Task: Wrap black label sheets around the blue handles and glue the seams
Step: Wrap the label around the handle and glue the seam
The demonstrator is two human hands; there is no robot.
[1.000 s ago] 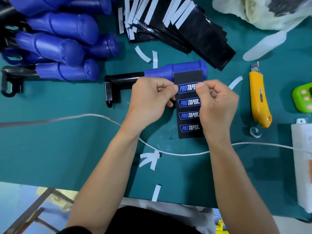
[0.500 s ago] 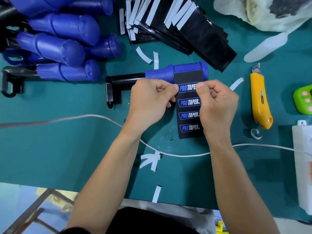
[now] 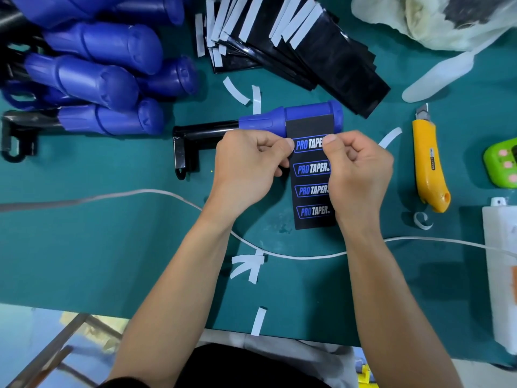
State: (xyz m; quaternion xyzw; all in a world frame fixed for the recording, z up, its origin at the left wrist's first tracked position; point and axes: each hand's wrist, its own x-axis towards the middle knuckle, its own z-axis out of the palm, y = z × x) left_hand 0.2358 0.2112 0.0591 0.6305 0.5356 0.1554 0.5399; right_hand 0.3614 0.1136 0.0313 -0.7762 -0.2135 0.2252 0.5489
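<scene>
Both hands are curled tight, the fingers folded in; the left hand (image 3: 249,163) pinches the left edge of the black label sheet (image 3: 313,191) between thumb and forefinger, beside the topmost logo; the right hand (image 3: 361,175) pinches the opposite edge at the same height, thumbnail up, covering the ends of the logos.

At the far right corner of the table (image 3: 84,247) lies a pale plastic bag (image 3: 419,21) with something dark and something cream inside, which I cannot make out; a white bottle (image 3: 500,275) lies at the right edge.

The sheet is matte black with four blue-and-white "PRO TAPER" logos in a column; its far end lies on the blue handle (image 3: 307,113) and the rest lies flat, running toward the near edge. The handle lies crosswise near the table's middle, its black metal shaft (image 3: 207,130) pointing left. More blue handles (image 3: 92,79) are heaped at the far left corner; a fanned stack of black sheets (image 3: 321,57) with white strips sits along the far edge; a yellow utility knife (image 3: 429,163) lies to the right of the hands; a white cable (image 3: 112,196) crosses beneath both forearms.
</scene>
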